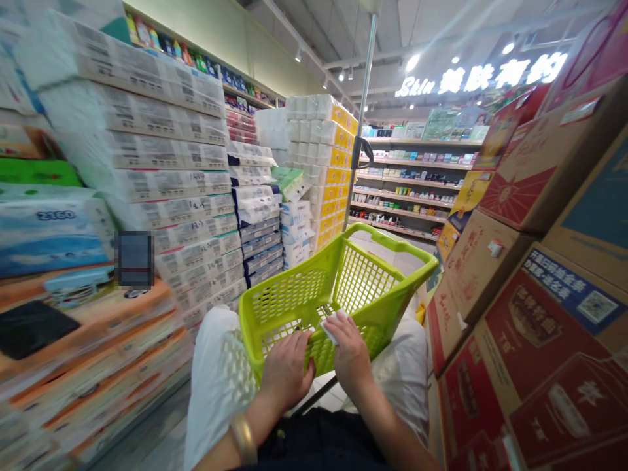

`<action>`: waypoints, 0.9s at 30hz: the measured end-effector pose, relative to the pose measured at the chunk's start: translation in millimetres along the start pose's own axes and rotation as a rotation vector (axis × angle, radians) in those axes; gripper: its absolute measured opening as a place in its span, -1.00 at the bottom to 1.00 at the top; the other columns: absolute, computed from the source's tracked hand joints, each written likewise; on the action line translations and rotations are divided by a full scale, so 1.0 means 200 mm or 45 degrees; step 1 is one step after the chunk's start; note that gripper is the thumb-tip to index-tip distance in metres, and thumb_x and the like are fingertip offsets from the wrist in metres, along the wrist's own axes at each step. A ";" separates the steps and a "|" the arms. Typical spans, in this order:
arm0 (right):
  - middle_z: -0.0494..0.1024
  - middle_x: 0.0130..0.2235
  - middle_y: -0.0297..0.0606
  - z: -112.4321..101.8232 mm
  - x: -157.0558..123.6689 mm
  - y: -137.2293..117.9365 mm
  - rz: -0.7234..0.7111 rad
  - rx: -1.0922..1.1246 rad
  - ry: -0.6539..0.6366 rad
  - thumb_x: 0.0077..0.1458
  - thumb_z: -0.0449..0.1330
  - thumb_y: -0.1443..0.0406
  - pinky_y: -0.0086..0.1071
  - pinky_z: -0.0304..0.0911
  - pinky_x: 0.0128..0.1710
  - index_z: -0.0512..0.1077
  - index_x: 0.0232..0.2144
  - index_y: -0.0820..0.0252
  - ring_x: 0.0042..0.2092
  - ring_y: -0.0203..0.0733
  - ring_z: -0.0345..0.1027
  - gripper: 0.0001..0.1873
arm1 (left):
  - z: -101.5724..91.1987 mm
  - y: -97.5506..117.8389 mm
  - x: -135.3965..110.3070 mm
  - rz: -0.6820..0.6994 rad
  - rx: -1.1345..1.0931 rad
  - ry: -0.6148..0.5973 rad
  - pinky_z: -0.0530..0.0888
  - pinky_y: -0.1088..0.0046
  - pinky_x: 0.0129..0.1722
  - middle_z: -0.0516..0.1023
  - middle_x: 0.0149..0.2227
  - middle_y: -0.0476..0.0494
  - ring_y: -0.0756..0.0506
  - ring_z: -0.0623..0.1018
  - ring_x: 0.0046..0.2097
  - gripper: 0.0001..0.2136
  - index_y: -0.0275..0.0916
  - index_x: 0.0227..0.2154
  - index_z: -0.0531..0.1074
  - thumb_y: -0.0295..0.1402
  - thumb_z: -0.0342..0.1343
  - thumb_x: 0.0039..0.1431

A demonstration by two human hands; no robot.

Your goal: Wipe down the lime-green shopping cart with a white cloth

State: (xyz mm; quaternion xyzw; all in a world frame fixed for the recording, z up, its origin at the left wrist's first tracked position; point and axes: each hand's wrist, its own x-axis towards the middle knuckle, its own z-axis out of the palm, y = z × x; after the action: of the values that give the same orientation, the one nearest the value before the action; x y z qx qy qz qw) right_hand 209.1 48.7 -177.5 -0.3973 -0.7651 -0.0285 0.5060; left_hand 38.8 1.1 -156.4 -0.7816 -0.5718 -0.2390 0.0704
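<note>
Left hand (286, 369) and right hand (349, 347) are both on the near wall of a lime green plastic shopping basket (392, 245), just beside each other. Left fingers (300, 369) are curled around the mesh wall, gripping it. Right fingers (343, 333) are closed narrow on a small white scrap (332, 327), maybe paper or tissue, can't tell exactly. The scrap sits at the top of the right hand, over the basket's near rim, so the right hand is the nearer one to it; the left is just to its left. The basket's long axis runs forward and to the right, away from the hands, and it looks tilted. Nothing visible inside it. White cloth (216, 373) shows on both sides below it, and a gold bangle (244, 438) sits on the left wrist. Stacked tissue packs (161, 157) fill the left side, cardboard boxes (534, 366) the right, with a metal pole (362, 118) and store shelves (407, 176) ahead.
</note>
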 end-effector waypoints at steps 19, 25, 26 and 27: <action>0.62 -0.02 -0.22 -0.03 0.04 0.06 -0.006 -0.073 0.039 0.01 -0.06 0.59 -0.07 0.21 0.22 0.54 -0.08 0.12 0.14 -0.09 0.40 -0.43 | 0.02 -0.02 -0.01 0.086 0.033 0.180 0.45 0.29 -0.14 0.53 -0.15 -0.17 -0.18 0.52 -0.14 -0.62 -0.23 0.01 0.29 -0.41 0.04 0.09; 0.62 -0.04 -0.20 -0.03 0.04 0.07 -0.007 -0.108 0.089 0.04 -0.06 0.59 -0.05 0.22 0.21 0.55 -0.11 0.15 0.13 -0.06 0.41 -0.46 | 0.03 -0.02 -0.01 0.076 0.027 0.177 0.45 0.27 -0.13 0.54 -0.13 -0.19 -0.18 0.52 -0.13 -0.63 -0.23 0.01 0.30 -0.41 0.03 0.09; 0.62 -0.03 -0.20 -0.02 0.03 0.05 -0.039 -0.093 0.066 0.04 -0.06 0.59 -0.06 0.22 0.21 0.54 -0.09 0.15 0.13 -0.06 0.41 -0.46 | 0.03 -0.02 -0.01 0.078 0.027 0.179 0.45 0.27 -0.13 0.54 -0.13 -0.19 -0.18 0.52 -0.13 -0.62 -0.23 0.01 0.31 -0.41 0.03 0.09; 0.61 -0.01 -0.20 -0.01 0.02 0.03 -0.070 -0.078 0.042 0.04 -0.06 0.59 -0.08 0.21 0.22 0.53 -0.06 0.15 0.14 -0.07 0.40 -0.45 | 0.03 -0.02 -0.01 0.079 0.029 0.181 0.45 0.28 -0.13 0.54 -0.13 -0.20 -0.18 0.52 -0.12 -0.62 -0.23 0.01 0.31 -0.42 0.03 0.08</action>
State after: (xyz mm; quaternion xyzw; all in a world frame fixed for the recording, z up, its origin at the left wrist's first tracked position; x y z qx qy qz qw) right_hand 213.7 54.0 -175.3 -0.3909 -0.7659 -0.0722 0.5054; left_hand 35.6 3.4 -163.6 -0.7791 -0.5436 -0.2851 0.1269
